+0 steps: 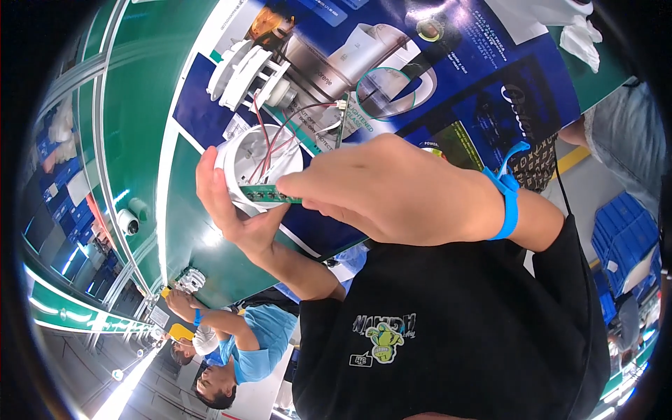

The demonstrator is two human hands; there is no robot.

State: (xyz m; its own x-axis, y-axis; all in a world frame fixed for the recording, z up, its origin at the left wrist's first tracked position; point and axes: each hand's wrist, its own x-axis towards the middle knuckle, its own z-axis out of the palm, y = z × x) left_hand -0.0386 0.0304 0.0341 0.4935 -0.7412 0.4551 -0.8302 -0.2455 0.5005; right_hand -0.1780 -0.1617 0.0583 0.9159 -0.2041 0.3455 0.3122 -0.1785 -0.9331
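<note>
My left hand is wrapped around a white round plastic housing, its open end facing up. With my right hand, which wears a blue wrist strap, I pinch a narrow green circuit board lying across the housing's near rim. Thin red wires run out of the housing. Some reach a white connector by a second, upright thin board; others lead toward a white finned plastic part just beyond. My right fingertips hide one end of the held board.
Printed blue cardboard sheets cover part of the green table. Crumpled white plastic lies at the far right. A round white part is at the left. A co-worker in a blue shirt handles another assembly. Blue crates stand at right.
</note>
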